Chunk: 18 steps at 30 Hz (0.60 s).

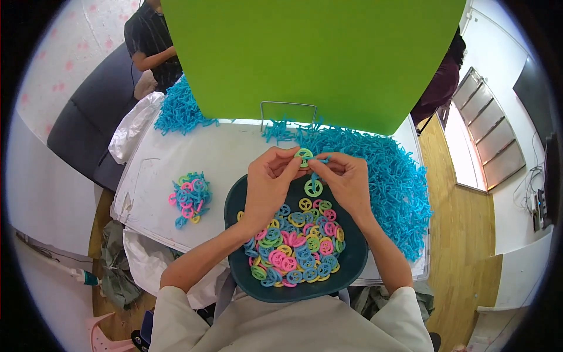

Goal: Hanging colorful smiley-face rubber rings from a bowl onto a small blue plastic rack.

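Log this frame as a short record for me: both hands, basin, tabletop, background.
Left hand: pinches a green spoked wheel
Right hand: pinches a blue strip against that wheel
Just below: second green wheel, blue at its centre
Dark green basin: loose blue, pink, yellow, green wheels
White tabletop: large blue-strip heap at right, small mixed cluster at left
Background: bright green board; one person partly visible left of it, another right

A white table (237, 144) bears an upright green panel (311, 64), a wide heap of blue strips (396, 185) before the panel's right half, a smaller blue heap (180, 108) by its left edge, and a multicoloured pile (190, 198) forward of its left corner.
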Tool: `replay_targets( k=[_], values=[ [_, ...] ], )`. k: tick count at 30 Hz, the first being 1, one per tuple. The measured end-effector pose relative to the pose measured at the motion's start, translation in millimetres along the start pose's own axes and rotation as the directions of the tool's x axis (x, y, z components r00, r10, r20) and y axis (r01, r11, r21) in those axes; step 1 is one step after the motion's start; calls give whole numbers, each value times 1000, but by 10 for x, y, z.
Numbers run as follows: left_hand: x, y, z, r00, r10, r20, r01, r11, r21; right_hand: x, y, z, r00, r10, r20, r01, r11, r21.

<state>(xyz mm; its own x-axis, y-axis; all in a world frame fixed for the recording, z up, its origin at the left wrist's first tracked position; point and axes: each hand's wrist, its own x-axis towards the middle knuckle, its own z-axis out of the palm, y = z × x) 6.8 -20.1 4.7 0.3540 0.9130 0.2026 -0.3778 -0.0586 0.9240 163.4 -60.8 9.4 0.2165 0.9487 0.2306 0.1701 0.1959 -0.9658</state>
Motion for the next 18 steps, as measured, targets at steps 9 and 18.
replay_targets(
  k=[9, 18],
  values=[
    [59, -26, -34, 1000, -10, -14, 10, 999, 48, -7, 46, 40, 991, -110, -74, 100, 987, -129],
    [73, 116, -206, 982, -181, -46, 177, 982, -68, 15, 21, 49, 981, 22, 193, -65, 973, 221]
  ],
)
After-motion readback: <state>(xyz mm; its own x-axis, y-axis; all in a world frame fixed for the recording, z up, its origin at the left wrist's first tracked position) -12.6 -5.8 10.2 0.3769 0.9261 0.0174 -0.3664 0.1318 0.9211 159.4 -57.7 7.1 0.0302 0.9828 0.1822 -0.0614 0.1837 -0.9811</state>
